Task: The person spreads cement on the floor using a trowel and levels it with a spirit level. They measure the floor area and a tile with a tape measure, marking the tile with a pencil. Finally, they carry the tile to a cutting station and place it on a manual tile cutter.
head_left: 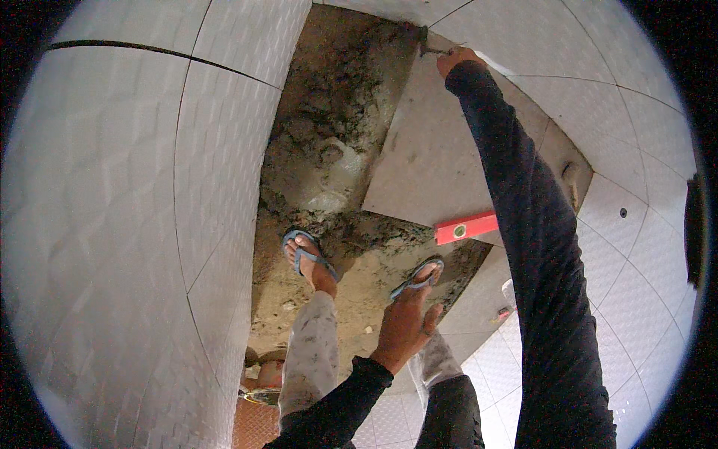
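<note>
At the far end of the narrow floor, my right hand (458,61) grips the handle of a small dark hammer (424,42). The hammer's head is at the far corner of a large beige floor tile (437,150), beside the wall. My left hand (407,329) hangs above my right leg, fingers stretched and thumb apart, with nothing in it. A red spirit level (465,228) lies over the tile's near edge, partly hidden behind my right forearm. Rough grey mortar (329,112) borders the tile on its left, with a wet pale patch in it.
White textured wall tiles (127,209) rise closely on the left, and more (583,45) on the right. My sandalled feet (307,254) stand on sandy mortar. A bucket-like container (262,378) sits at the lower left. A small red-tipped object (502,314) lies right of my legs.
</note>
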Demonstrator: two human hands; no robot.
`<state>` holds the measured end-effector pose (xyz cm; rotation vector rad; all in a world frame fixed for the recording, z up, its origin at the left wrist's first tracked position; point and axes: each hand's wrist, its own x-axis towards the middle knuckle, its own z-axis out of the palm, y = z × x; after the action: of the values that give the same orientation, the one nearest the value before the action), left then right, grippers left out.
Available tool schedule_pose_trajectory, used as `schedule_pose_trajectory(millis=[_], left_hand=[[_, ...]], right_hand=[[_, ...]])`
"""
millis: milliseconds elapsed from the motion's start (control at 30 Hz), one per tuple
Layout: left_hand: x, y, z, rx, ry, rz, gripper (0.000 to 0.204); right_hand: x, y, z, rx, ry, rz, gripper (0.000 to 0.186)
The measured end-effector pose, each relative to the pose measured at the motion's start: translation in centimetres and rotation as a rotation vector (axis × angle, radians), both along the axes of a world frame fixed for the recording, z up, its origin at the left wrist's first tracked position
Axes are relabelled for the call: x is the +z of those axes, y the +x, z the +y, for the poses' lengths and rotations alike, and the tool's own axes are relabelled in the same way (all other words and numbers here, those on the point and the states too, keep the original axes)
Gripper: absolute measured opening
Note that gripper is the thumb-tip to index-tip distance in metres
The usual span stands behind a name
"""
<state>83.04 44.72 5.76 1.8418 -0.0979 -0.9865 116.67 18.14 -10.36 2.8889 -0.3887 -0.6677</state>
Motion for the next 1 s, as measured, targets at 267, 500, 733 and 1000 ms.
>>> schedule_pose_trajectory(millis=[267, 500, 733, 1000], left_hand=[[-0.2, -1.6, -0.2, -0.060, -0.002, -0.030, 0.043], [0.7, -2.4, 0.6, -0.263, 0.217, -0.030, 0.050], [-1.8, -11.5, 1.3, -0.634, 0.281, 0.043, 0.055], [0.0, -12.9, 3.2, -0.864, 0.270, 0.107, 0.059]], right_hand=[[-2.2, 0.3, 0.1, 0.029, -0.043, 0.463, 0.038], [-0.3, -15.1, 11.1, -0.171, 0.336, 0.183, 0.036], [3.0, -25.5, 19.8, -0.451, 0.410, 0.379, 0.055], [3.3, -32.8, 23.8, -0.609, 0.527, 0.265, 0.054]])
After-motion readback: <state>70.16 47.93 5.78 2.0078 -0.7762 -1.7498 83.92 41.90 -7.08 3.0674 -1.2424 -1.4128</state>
